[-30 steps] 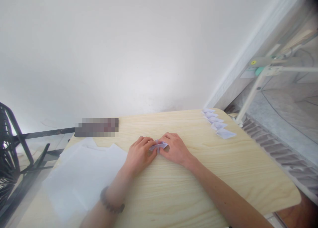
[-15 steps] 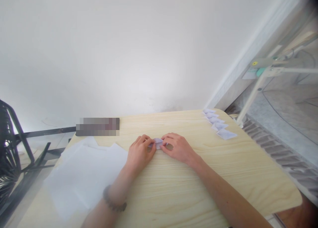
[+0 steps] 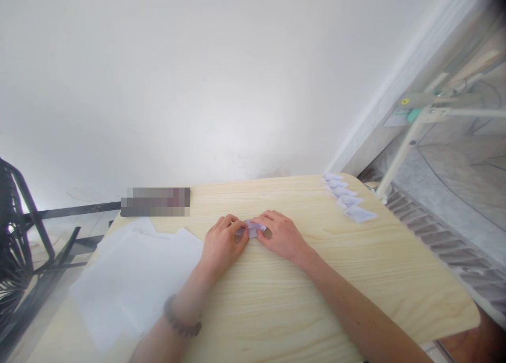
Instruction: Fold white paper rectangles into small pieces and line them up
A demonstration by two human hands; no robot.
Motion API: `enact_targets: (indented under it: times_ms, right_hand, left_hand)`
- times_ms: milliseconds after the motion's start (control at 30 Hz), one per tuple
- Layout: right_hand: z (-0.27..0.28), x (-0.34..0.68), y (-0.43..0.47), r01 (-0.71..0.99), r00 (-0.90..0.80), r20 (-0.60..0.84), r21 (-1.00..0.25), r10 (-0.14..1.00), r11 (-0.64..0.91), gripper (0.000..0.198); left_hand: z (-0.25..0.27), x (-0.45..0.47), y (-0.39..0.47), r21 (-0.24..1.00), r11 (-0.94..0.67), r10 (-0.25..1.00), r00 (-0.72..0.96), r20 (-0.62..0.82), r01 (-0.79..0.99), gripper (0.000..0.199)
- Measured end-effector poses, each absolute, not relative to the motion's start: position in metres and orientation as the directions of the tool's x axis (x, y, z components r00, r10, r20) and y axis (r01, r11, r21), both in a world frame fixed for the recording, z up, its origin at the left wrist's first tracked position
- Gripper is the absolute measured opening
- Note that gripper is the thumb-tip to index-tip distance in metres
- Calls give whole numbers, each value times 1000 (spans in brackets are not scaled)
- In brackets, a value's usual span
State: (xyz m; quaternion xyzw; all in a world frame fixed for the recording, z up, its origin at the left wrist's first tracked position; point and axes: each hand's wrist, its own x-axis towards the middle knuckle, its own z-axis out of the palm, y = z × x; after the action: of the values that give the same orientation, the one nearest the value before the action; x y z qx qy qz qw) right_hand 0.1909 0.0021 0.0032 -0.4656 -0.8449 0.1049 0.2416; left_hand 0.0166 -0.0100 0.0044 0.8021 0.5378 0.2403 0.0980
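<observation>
A small piece of folded white paper point(image 3: 253, 229) is held low over the middle of the table, between my two hands. My left hand point(image 3: 224, 242) pinches its left side with thumb and forefinger. On the other side, my right hand point(image 3: 281, 235) has closed its thumb and fingers on the right part of the paper. Fingers cover much of the piece, so its full folded shape is hidden. At the table's back right lies a row of several folded paper pieces point(image 3: 359, 214), pointed at their ends.
Loose white sheets point(image 3: 158, 273) overlap on the left of the wooden table point(image 3: 272, 310). A dark pixelated object point(image 3: 156, 202) lies at the back left edge. Behind is a white wall point(image 3: 237, 89); a white metal frame point(image 3: 403, 147) stands to the right, a black chair point(image 3: 23, 221) to the left.
My right hand's fingers have shifted slightly left over the folded paper, and the paper's top has changed shape a little. My left hand stays in nearly the same place.
</observation>
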Motion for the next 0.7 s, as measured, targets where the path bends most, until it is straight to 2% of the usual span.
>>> enact_targets:
  times_ms: [100, 300, 700]
  right_hand:
    - [5, 189, 1, 744, -450, 306, -391, 839, 542, 25]
    - [3, 189, 0, 743, -434, 321, -401, 842, 536, 17]
    - [0, 185, 2, 785, -414, 292, -366, 862, 501, 20]
  left_hand:
    - [5, 17, -11, 422, -402, 911, 305, 279, 813, 17]
    - [7, 17, -12, 423, -399, 913, 311, 263, 814, 17]
    - [4, 19, -11, 360, -388, 913, 302, 272, 849, 18]
